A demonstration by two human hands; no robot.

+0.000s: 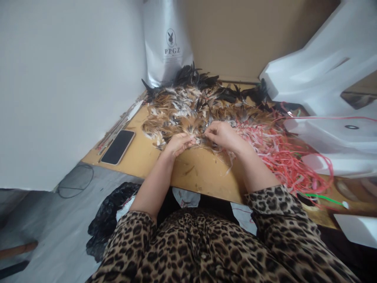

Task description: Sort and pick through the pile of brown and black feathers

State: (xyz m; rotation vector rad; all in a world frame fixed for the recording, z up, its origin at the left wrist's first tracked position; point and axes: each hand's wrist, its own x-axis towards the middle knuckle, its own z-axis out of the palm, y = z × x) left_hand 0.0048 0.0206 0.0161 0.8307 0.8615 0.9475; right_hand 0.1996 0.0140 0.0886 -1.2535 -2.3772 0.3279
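A wide heap of loose feathers (167, 106), brown and white with black ones at the back, covers the far part of the table. At its near edge my left hand (180, 144) pinches a small brown feather (190, 129) between thumb and fingers. Just to the right, my right hand (220, 134) is curled with its fingertips pressed together among the feathers; whatever it grips is too small to make out. The two hands are close but apart. Beside my right forearm lies a tangle of pink and red strips (282, 153).
A dark-screened phone (118, 147) lies at the table's left edge. A silver bag (167, 43) stands at the back against the wall. White plastic pieces (332, 137) crowd the right side, with a green strip (325, 198) near them. A black plastic bag (103, 224) rests below the table's left.
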